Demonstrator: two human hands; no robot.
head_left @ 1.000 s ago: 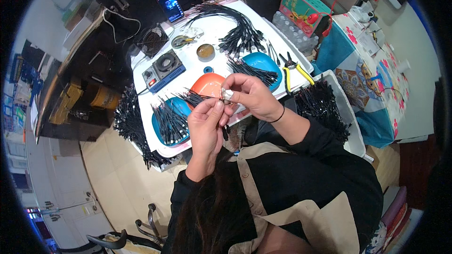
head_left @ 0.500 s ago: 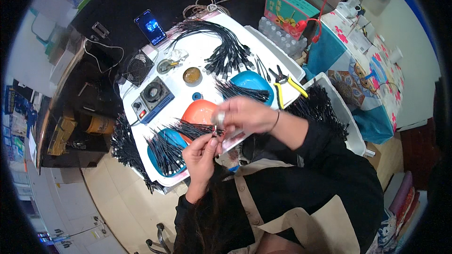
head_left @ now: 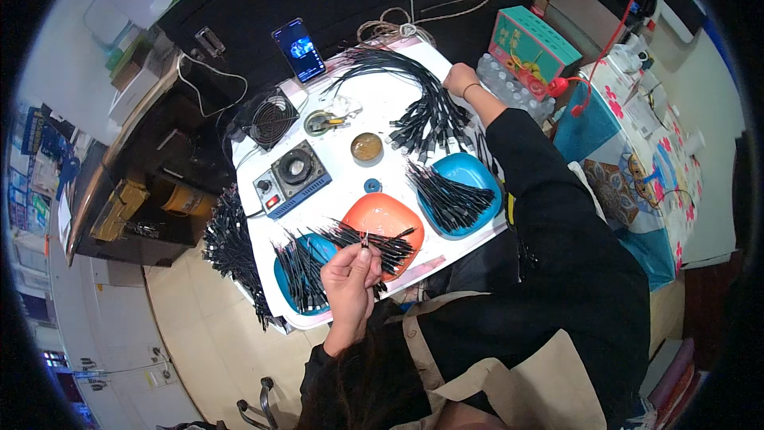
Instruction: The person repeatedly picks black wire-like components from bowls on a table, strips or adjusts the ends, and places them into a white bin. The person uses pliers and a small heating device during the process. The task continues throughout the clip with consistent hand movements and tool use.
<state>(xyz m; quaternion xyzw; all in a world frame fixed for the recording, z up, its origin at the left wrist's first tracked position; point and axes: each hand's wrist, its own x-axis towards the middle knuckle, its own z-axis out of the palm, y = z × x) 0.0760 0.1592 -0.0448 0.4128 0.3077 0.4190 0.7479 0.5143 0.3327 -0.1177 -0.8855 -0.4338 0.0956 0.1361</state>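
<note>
In a pinch, my left hand (head_left: 348, 277) holds a short black cable with its thin bare wire end pointing up, over the near edge of an orange dish (head_left: 374, 211). A bunch of black cables (head_left: 390, 251) lies across that dish. Reaching to the table's far right edge, my right hand (head_left: 460, 80) has curled fingers beside a long bundle of black cables with plugs (head_left: 430, 115); anything in it is hidden. Blue dishes on either side, the left one (head_left: 321, 248) and the right one (head_left: 464, 166), hold more short cables.
A heating device with a round top (head_left: 296, 175), a small fan (head_left: 274, 121), a tin of amber stuff (head_left: 367, 147) and a lit phone (head_left: 301, 49) stand on the white table (head_left: 334, 167). Black cables (head_left: 231, 243) hang at its left edge. Plastic bottles (head_left: 509, 86) stand at the right.
My right hand has moved from beside my left hand to the far right edge of the table. The left hand still pinches the cable. The whole view has shifted.
</note>
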